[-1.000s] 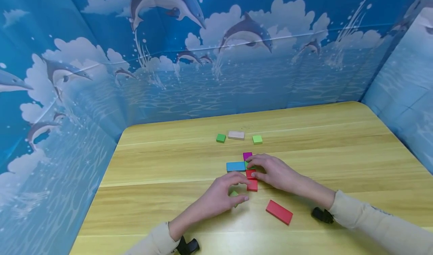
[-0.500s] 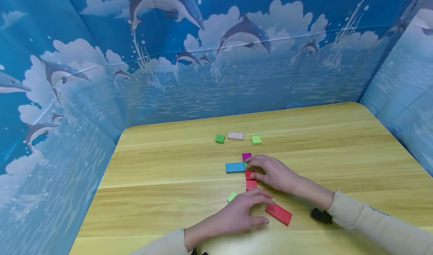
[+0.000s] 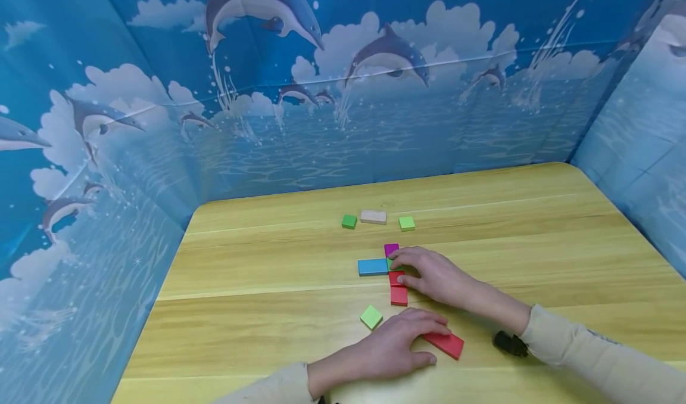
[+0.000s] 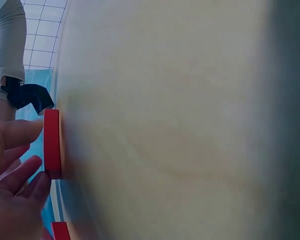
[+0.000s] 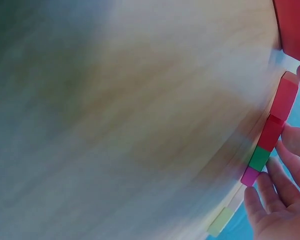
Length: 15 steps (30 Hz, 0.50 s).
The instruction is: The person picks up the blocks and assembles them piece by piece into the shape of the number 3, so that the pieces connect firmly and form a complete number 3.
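My left hand (image 3: 393, 344) reaches over a long red block (image 3: 450, 344) near the front. Its fingertips touch the block's far edge, while the thumb lies a little apart from the near side. In the left wrist view, that red block (image 4: 52, 144) stands out beyond the thumb and fingers. My right hand (image 3: 442, 276) rests its thumb on a small red block (image 3: 395, 278) and its fingers by a green block (image 3: 390, 264), which they partly cover. A magenta block (image 3: 391, 249) adjoins the green one, and another red block (image 3: 399, 296) continues the row toward me.
A blue block (image 3: 372, 267) lies against the row's left side. One light green block (image 3: 371, 317) sits turned near my left hand. Farther back are a green block (image 3: 349, 221), a greyish block (image 3: 373, 217) and a lime block (image 3: 407, 223). A dolphin-printed cloth (image 3: 321, 130) surrounds the wooden table (image 3: 257, 320).
My left hand has moved right and toward me, from beside the light green block to the long red block. The light green block is now uncovered. My right hand stays on the row.
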Each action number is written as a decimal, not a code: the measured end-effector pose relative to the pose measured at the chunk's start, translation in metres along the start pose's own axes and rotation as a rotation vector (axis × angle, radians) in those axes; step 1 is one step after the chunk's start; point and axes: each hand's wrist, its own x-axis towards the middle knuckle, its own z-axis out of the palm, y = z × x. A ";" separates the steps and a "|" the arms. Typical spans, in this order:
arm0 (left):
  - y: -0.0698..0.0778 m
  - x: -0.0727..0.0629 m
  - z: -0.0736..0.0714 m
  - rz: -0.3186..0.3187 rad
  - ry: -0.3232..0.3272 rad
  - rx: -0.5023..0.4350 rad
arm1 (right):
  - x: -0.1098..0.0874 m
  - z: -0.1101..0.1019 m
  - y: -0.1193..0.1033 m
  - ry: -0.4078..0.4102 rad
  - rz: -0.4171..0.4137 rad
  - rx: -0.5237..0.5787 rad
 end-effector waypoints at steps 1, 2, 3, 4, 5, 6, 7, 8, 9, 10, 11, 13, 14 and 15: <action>0.000 0.001 0.000 0.003 -0.001 0.011 | 0.000 0.000 0.000 0.000 0.000 0.000; 0.000 0.001 0.001 0.005 -0.002 0.020 | 0.000 0.000 0.000 0.000 0.001 0.001; 0.001 0.001 0.001 0.007 -0.002 0.030 | 0.000 0.000 0.000 0.000 0.001 0.002; 0.001 0.002 0.001 0.006 -0.001 0.039 | 0.000 0.000 0.000 0.000 0.002 0.003; 0.001 0.002 0.002 0.003 0.000 0.045 | 0.000 0.000 0.000 0.000 0.003 0.003; 0.001 0.003 0.002 0.001 0.001 0.050 | 0.000 0.000 0.000 0.000 0.004 0.003; 0.001 0.003 0.002 -0.003 0.003 0.055 | 0.000 0.000 0.000 0.000 0.005 0.003; 0.001 0.003 0.002 -0.006 0.007 0.056 | 0.000 0.000 0.000 0.000 0.006 0.003; 0.000 0.004 0.002 -0.011 0.010 0.058 | 0.000 0.000 -0.001 0.001 0.006 0.002; 0.000 0.004 0.003 -0.017 0.012 0.057 | 0.000 0.000 -0.001 0.001 0.007 0.003; -0.001 0.004 0.003 -0.024 0.013 0.054 | 0.000 0.000 -0.001 0.002 0.006 0.003; -0.002 0.004 0.004 -0.038 0.019 0.057 | 0.000 0.000 0.000 0.001 0.004 0.004; -0.002 0.004 0.004 -0.045 0.022 0.060 | 0.000 0.001 0.000 0.001 0.004 0.004; -0.003 0.004 0.005 -0.052 0.025 0.064 | 0.000 0.001 0.000 0.000 0.003 0.006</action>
